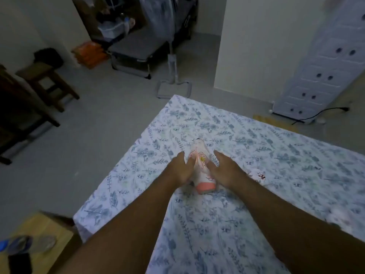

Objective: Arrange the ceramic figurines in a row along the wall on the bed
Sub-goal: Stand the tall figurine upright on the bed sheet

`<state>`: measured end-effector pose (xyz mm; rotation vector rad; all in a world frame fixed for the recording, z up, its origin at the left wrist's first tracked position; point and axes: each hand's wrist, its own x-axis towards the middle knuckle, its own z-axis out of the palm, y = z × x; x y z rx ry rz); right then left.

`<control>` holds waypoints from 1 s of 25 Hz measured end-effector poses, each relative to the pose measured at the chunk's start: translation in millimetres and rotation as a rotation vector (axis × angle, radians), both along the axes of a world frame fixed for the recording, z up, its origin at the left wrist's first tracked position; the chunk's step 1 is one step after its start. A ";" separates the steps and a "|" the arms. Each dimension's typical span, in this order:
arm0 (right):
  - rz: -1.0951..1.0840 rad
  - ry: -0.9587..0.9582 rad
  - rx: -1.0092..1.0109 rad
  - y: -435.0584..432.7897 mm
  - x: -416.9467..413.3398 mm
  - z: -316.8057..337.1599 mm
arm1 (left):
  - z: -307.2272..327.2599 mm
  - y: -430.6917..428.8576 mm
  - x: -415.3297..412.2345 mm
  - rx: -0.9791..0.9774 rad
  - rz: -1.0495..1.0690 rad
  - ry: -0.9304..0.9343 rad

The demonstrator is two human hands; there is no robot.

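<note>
**Both hands flank a figurine lying flat on the bed**

I see one ceramic figurine (201, 169) lying on its side near the middle of the bed (276, 155), its dark-topped head toward twelve o'clock and its coral-pink base toward six o'clock, facing me. My left hand (180, 171) presses against its nine o'clock flank, thumb over the painted body; my right hand (225, 171) sits at its three o'clock flank, fingers spread and extended. The hands are apart with the figurine between them, touching it but not, as far as I can tell, fully closed around it. I judge this two-sided cradle suits a smooth, fragile piece on a soft mattress: lifting from both flanks keeps it from rolling.

At four o'clock from the right hand a small white piece with dark spots (259, 176) rests on the floral sheet; it may be another figurine, but it is too small to say.

The wall for the row is not clearly shown next to the bed here.

The figurine carries a painted flower with a yellow centre; I can read no writing, brand or label anywhere.
</note>
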<state>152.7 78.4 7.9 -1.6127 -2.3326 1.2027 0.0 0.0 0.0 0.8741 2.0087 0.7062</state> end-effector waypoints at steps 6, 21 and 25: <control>-0.261 0.102 -0.178 7.2 -36.1 -38.9 | -47.4 24.4 -14.6 -0.068 0.067 -0.288; -0.250 0.653 -0.032 -11.8 -51.9 -43.5 | -33.5 4.5 -79.1 0.469 -0.153 -0.326; -0.297 0.655 0.017 -20.1 -56.2 -45.2 | -38.9 -0.5 -78.0 0.500 -0.147 -0.290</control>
